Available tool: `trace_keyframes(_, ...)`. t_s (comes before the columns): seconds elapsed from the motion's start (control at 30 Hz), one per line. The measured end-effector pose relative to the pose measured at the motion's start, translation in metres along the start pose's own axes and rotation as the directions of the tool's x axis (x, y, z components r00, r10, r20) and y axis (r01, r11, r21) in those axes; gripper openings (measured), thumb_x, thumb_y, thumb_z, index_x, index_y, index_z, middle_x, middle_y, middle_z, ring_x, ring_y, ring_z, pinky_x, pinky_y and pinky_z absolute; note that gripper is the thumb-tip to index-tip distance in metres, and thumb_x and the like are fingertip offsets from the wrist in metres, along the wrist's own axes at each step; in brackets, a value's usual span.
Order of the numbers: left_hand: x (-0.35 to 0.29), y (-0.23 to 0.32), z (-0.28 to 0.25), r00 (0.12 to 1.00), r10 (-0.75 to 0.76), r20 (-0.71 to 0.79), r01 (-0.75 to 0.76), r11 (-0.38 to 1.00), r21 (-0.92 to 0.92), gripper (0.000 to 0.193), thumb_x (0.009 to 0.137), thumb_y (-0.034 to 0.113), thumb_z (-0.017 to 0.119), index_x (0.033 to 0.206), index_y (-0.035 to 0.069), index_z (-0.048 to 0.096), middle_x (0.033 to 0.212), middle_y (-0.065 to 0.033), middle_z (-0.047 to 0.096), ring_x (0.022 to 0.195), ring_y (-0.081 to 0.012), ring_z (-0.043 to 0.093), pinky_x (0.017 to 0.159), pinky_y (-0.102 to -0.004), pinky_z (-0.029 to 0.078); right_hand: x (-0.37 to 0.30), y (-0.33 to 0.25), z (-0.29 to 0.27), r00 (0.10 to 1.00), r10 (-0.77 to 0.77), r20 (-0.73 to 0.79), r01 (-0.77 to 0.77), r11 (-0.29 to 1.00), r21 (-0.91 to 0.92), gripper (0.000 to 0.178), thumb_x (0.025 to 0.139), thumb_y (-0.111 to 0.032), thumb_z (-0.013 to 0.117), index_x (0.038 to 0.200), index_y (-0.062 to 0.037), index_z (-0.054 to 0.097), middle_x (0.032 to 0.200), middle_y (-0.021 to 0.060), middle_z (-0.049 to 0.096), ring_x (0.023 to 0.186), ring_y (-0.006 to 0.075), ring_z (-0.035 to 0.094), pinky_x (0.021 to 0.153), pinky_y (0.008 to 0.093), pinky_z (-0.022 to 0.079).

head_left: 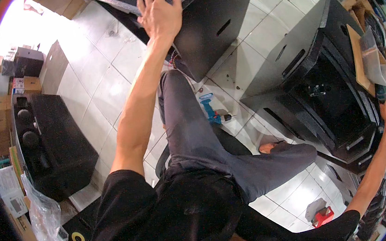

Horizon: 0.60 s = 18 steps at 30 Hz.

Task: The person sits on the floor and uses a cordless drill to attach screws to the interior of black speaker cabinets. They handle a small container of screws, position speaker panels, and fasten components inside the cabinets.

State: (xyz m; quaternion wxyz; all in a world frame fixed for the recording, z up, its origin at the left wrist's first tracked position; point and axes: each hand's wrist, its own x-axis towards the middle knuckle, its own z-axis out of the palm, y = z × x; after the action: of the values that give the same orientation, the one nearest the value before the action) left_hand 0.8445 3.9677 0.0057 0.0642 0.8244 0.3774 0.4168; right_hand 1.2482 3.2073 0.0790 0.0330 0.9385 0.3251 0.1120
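My left hand (161, 17) lies with fingers spread on the top edge of a large black textured speaker cabinet (214, 28). Some thin wires (175, 59) show at the cabinet's lower edge, beside my knee. Far to the right, my right hand (384, 107) is stretched out and seems closed round a dark teal object (380, 93), small and partly hidden. Close to that hand are a tan board (359, 60) and a translucent plastic piece (372, 56). A second black cabinet (290, 64) stands nearer that arm, its recessed front showing.
A blue cordless drill (211, 109) rests on the white tiled floor (105, 78) between my legs. On the left stands another black speaker (57, 138), near cardboard boxes (3, 120) and clear plastic wrap (44, 218). A red-handled item (323, 217) lies at lower right.
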Motion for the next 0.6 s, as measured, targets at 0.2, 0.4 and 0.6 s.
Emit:
trace_keyframes(0.2, 0.005, -0.033, -0.011, 0.999, 0.030, 0.039, -0.035, 0.991, 0.125, 0.050, 0.090, 0.049, 0.053, 0.120, 0.011, 0.063, 0.132, -0.0145, 0.054, 0.128, -0.0332, 0.042, 0.109, -0.0448, 0.029, 0.030, -0.111, -0.014, 0.982, 0.140, 0.123, -0.106, 0.963, -0.246, 0.067, 0.074, 0.000, 0.061, 0.136, 0.0045, 0.036, 0.141, 0.0263, 0.038, 0.132, 0.0355, 0.038, 0.112, 0.0389, 0.030)
trace_keyframes(0.4, 0.002, -0.017, -0.022, 0.994, -0.029, 0.102, 0.011, 0.986, 0.169, 0.051, 0.092, 0.049, 0.050, 0.125, 0.012, 0.060, 0.139, -0.0108, 0.049, 0.134, -0.0331, 0.035, 0.110, -0.0436, 0.029, 0.027, -0.155, -0.027, 0.998, 0.067, 0.009, -0.063, 0.975, -0.213, 0.095, 0.066, 0.002, 0.069, 0.145, 0.0022, 0.016, 0.121, 0.0247, 0.050, 0.111, 0.0400, 0.051, 0.098, 0.0430, 0.042)
trace_keyframes(0.6, 0.003, -0.027, -0.028, 0.991, -0.044, 0.125, 0.020, 0.981, 0.191, 0.050, 0.093, 0.048, 0.049, 0.127, 0.012, 0.058, 0.140, -0.0105, 0.047, 0.135, -0.0326, 0.034, 0.110, -0.0446, 0.030, 0.034, -0.182, -0.031, 0.997, 0.069, -0.023, -0.073, 0.974, -0.216, 0.081, 0.068, -0.001, 0.070, 0.136, 0.0052, 0.027, 0.112, 0.0262, 0.056, 0.106, 0.0415, 0.056, 0.089, 0.0458, 0.049)
